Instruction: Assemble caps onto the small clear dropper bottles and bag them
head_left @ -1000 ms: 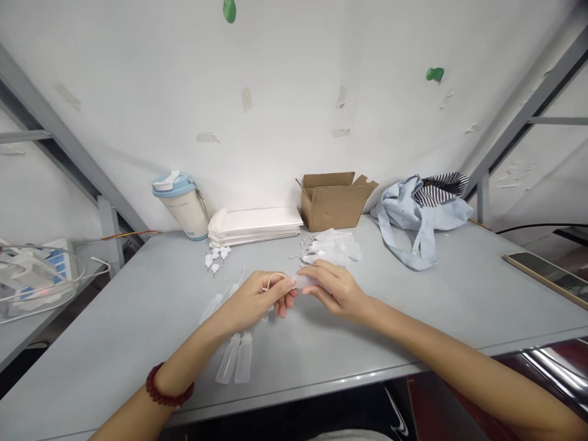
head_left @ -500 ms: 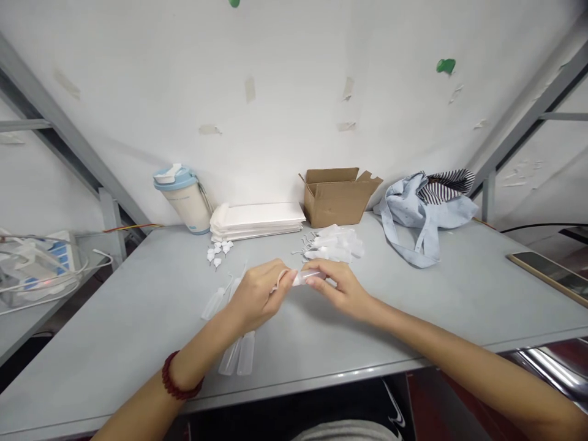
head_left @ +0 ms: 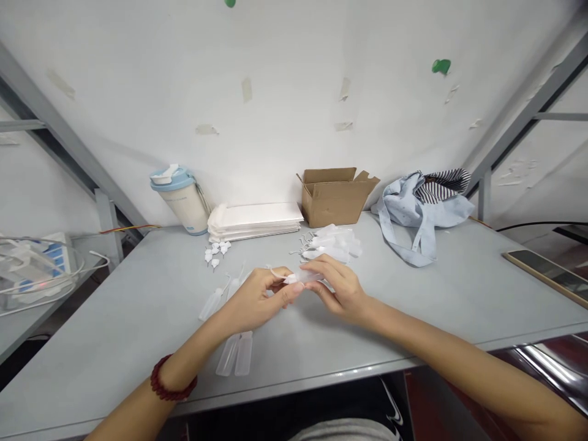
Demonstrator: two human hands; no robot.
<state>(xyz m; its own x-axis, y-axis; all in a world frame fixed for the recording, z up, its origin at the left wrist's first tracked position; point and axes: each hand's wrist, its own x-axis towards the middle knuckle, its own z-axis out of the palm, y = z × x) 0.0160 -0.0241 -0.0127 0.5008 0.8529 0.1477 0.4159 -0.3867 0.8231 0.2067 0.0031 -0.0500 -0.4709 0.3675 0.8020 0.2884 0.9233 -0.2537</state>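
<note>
My left hand [head_left: 257, 300] and my right hand [head_left: 337, 288] meet above the middle of the grey table [head_left: 138, 318]. Between them they pinch one small clear squeeze bottle [head_left: 304, 277]: the right fingers grip its body, the left fingertips pinch its white tip end [head_left: 288, 279]. A dark red bead bracelet [head_left: 171, 381] sits on my left wrist. Two clear bottles [head_left: 235, 354] lie side by side under my left forearm. Other bottles [head_left: 220, 295] lie just left of that hand.
A pile of clear bottles [head_left: 333, 244] lies behind my hands, small white caps [head_left: 215, 252] to its left. At the back stand a blue-lidded cup [head_left: 181, 199], stacked white sheets [head_left: 255, 220], an open cardboard box [head_left: 335, 196] and a blue cloth bag [head_left: 422, 205]. A phone [head_left: 546, 275] lies far right.
The hands stay together on the bottle; the left fingers have shifted from a curled loop of white strap to pinching the tip end. The view has tilted slightly.
</note>
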